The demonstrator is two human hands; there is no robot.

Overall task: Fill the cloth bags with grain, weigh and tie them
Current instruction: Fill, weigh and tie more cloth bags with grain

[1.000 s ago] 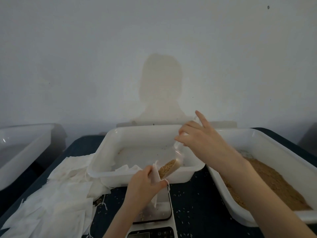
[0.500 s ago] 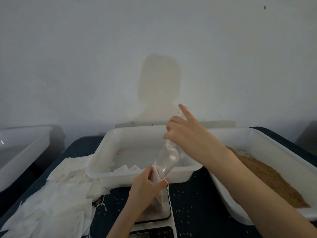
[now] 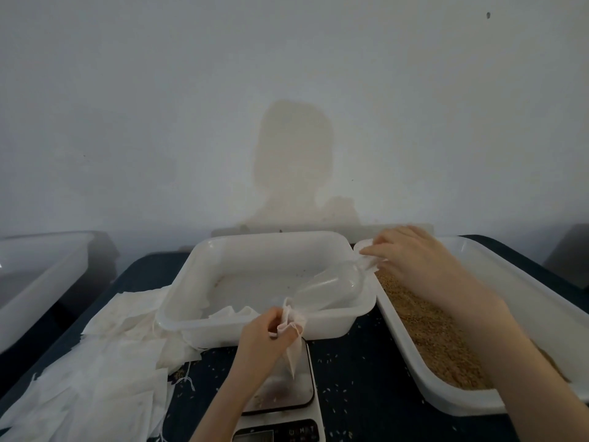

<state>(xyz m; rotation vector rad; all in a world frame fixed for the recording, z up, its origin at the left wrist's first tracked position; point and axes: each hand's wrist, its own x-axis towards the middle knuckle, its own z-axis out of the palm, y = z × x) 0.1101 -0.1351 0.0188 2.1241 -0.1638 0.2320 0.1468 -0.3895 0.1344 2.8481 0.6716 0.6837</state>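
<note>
Head view, left to right: white plastic tub (image 3: 41, 266) at the table's (image 3: 357, 374) far-left edge, contents not visible. Loose pile of flat white cloth bags (image 3: 95, 371), thin and creased, thread ends trailing, on the table's left near corner. Centre: rounded-corner white plastic tray (image 3: 255, 250), shallow, holds a crumpled bit of cloth and little else. Left hand (image 3: 264, 339) pinches the gathered mouth of a cloth bag (image 3: 294, 349), thumb and fingers curled round it; the bag hangs to a point over the scale (image 3: 287, 406) at the near edge, glossy platform, dark display panel, readout illegible. Clear plastic scoop (image 3: 328, 288) lies tilted, spout in the bag mouth, handle up-right over the tray rim. Right hand (image 3: 414, 260) grips the scoop handle, fingers curled. Right edge: long white tray (image 3: 510, 282) with a bed of brown granular grain (image 3: 436, 339). Stray grains scattered on the dark table.
</note>
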